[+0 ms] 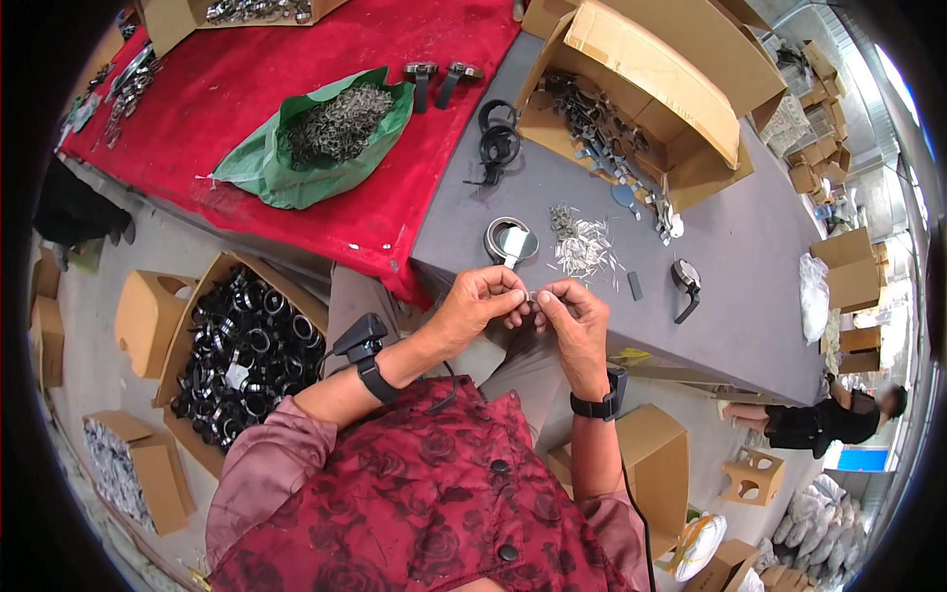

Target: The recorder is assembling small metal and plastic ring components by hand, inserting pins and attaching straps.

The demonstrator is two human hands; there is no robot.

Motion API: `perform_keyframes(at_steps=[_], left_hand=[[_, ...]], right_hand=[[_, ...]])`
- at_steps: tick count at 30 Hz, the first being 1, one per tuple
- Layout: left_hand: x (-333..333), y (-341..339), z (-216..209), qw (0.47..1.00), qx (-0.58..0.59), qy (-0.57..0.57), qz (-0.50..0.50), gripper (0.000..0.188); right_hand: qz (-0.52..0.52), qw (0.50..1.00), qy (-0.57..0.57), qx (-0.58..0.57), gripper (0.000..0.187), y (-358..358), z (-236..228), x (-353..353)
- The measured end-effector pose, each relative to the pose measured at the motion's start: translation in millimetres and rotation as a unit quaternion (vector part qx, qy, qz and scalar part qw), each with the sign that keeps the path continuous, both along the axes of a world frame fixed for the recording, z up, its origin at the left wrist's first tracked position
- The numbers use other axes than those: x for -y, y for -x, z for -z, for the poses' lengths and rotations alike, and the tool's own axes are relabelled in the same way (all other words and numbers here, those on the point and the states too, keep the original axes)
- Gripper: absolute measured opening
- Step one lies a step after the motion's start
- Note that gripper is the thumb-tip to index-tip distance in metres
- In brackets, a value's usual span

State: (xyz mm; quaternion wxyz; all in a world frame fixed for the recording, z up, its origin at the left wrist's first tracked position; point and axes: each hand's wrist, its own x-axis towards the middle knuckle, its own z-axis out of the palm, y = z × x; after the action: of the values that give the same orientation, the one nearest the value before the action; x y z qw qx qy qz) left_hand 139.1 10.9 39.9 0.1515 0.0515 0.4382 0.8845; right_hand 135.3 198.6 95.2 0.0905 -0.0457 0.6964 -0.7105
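Note:
At the near edge of the grey table, my left hand (481,304) and my right hand (576,318) meet, thumbs and fingertips pinched together. Between them shows a tiny silvery piece, too small to name. Just beyond my left hand lies a round watch (511,239) with a white strip across it. A heap of thin silver pins (584,249) is spread past my fingertips, with small metal bits (563,219) at its far left. Right of the heap are a small dark bar (635,285) and a watch with a black strap (687,279).
A green bag (261,168) of small metal parts sits on the red cloth (444,59), near two watches (434,74). An open carton (661,69) spills metal pieces at the back. Black watches fill a floor box (247,345) at left. A person (824,424) stands far right.

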Motion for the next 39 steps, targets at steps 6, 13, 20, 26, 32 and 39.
perform_keyframes(at_steps=[6, 13, 20, 26, 32, 39], left_hand=[[1, -1, 1, 0.999, -0.025, 0.034, -0.001, 0.014], [-3, -1, -2, 0.987, -0.025, 0.160, 0.014, 0.014], [-1, -5, 14, 0.976, -0.054, 0.207, 0.028, 0.015], [-3, -2, 29, 0.966, -0.038, 0.249, 0.052, 0.012], [-3, -1, 30, 0.966, -0.037, 0.253, 0.043, 0.011], [0, -1, 47, 0.952, -0.068, 0.295, 0.036, 0.015]], right_hand=[[-0.016, 0.999, 0.029, 0.024, 0.011, -3, 0, 1], [-0.015, 0.997, -0.058, 0.048, 0.010, -7, 3, -10], [0.235, 0.971, -0.041, -0.013, 0.008, 12, 15, -105], [0.350, 0.892, -0.278, -0.062, 0.016, 42, 13, -244], [0.513, 0.768, -0.281, -0.261, 0.028, 99, -16, -279], [0.282, 0.915, -0.265, -0.111, 0.020, 63, 12, -167]])
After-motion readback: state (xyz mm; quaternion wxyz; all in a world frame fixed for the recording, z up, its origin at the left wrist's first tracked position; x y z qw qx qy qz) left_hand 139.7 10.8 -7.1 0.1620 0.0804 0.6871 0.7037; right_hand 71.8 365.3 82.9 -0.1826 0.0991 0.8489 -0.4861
